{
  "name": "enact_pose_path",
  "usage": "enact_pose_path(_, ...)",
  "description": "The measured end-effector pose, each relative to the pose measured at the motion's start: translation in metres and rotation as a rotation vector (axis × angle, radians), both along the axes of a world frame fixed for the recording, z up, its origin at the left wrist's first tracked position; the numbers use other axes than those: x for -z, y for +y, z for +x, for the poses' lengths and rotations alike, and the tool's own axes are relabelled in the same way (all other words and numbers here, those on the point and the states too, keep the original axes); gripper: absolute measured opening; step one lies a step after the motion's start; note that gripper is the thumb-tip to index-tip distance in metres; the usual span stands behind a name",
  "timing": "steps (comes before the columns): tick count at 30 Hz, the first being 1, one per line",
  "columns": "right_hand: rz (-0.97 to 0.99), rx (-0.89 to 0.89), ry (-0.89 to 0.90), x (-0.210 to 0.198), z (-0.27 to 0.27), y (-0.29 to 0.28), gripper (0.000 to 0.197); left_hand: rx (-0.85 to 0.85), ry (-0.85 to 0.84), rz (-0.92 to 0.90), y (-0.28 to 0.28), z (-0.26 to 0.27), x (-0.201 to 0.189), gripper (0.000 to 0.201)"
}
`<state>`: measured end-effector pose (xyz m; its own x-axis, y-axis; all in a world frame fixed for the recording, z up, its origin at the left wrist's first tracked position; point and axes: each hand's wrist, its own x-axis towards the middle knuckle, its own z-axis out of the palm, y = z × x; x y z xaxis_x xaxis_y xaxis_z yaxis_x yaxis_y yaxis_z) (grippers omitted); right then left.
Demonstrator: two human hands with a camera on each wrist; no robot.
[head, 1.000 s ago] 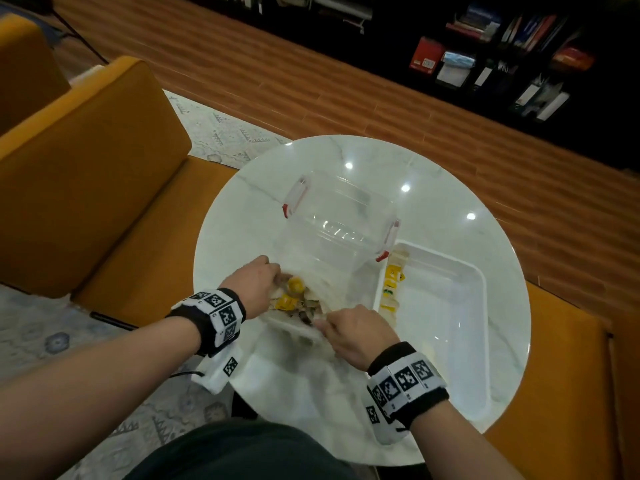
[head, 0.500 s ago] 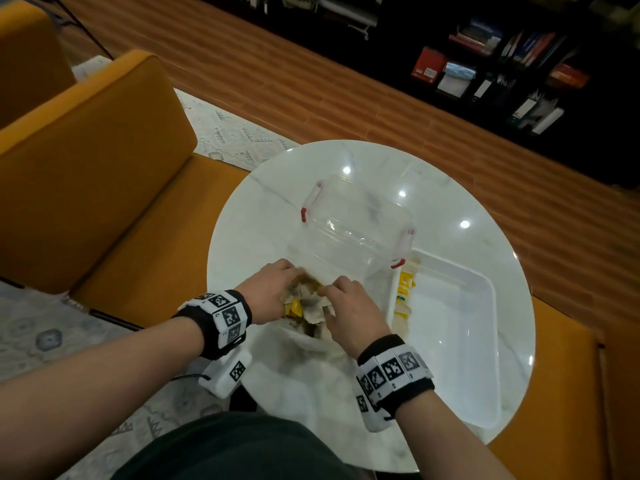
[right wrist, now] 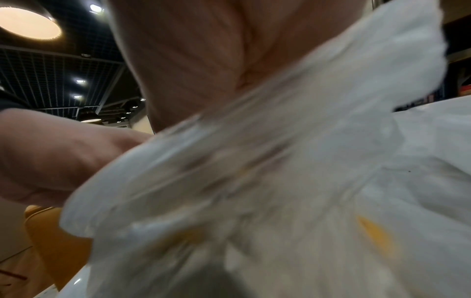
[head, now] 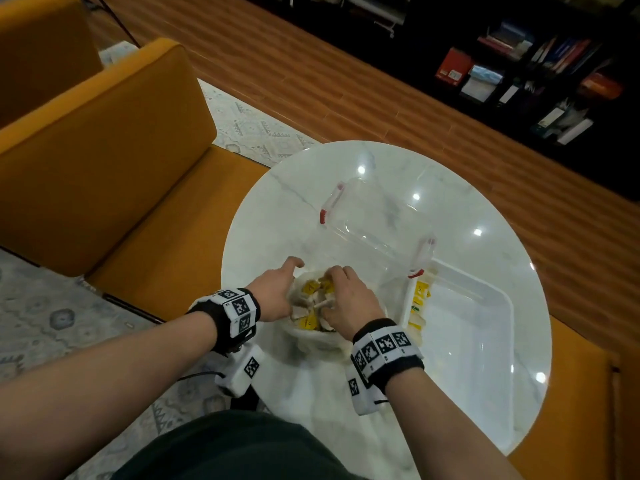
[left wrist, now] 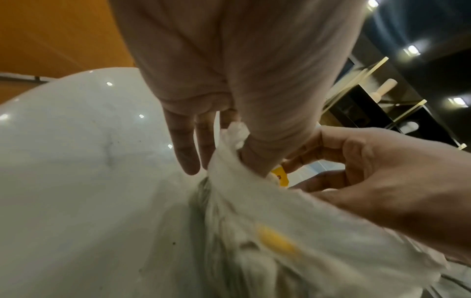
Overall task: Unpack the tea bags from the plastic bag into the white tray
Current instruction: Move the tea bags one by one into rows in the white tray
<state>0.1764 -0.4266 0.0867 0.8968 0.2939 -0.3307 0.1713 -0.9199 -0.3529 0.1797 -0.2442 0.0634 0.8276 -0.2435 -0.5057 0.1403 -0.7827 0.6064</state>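
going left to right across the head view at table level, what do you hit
Orange upholstered sofa → left hand → white plastic bag of yellow tea bags → right hand → white rectangular plastic tray → rim of the round white marble table

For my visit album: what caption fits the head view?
Both hands, left hand and right hand, hold open a plastic bag of tea bags beside a white tray.

The table's (head: 277, 202) left and far edges are left free. Its middle is blocked by a clear box (head: 374, 223), its right edge by the white tray (head: 498, 306).
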Motion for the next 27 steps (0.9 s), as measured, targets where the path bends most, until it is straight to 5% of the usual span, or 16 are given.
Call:
enact_pose_path(3, -0.006, -0.052, 0.076, 0.003, 0.000, 0.002, 0.045, -0.031, 0.002, -0.063, 0.001, 0.002, 0.002, 0.070)
enact_pose_path(8, 0.057, -0.071, 0.107, 0.007, -0.004, 0.002, 0.073, -0.058, -0.049, -0.112, 0.002, 0.005, 0.004, 0.036)
enact_pose_path(15, 0.002, -0.115, 0.015, 0.009, 0.000, 0.003, 0.043, -0.125, -0.048, -0.164, 0.002, 0.005, -0.002, 0.032)
enact_pose_path(19, 0.000, -0.166, 0.083, 0.012, -0.003, 0.006, 0.053, -0.123, -0.052, -0.184, 0.003, 0.004, -0.004, 0.038)
enact_pose_path(23, -0.088, -0.187, 0.035, 0.011, -0.001, 0.007, 0.038, -0.137, -0.050, -0.207, 0.003, 0.004, -0.005, 0.041)
enact_pose_path(27, -0.124, -0.222, 0.070, 0.012, -0.003, 0.006, 0.043, -0.175, -0.070, -0.262, 0.003, 0.004, -0.005, 0.040)
